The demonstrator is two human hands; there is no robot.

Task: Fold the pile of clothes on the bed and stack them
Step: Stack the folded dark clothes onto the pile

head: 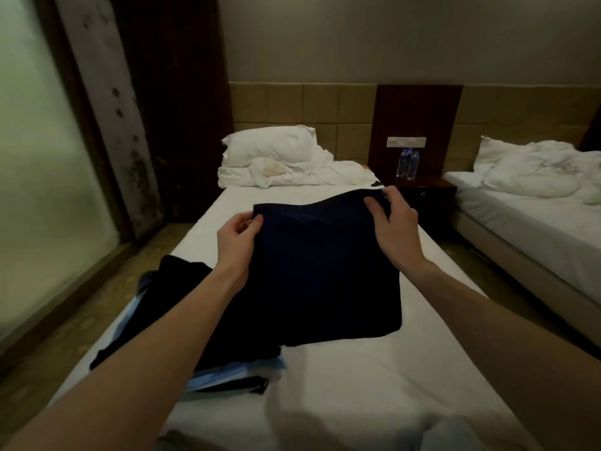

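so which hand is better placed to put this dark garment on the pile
Left, probably: the left hand grips the dark garment on the side nearest the pile; the right hand holds the far corner.

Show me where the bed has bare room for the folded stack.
Bare sheet lies right of the navy garment held by both hands, out to the bed edge, and between it and the pillows. The left side is crowded with the clothes pile.

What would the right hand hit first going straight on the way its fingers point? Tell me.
Probably the white pillow. The right hand, gripping the dark garment, points up-left over bare sheet; depth is unclear.
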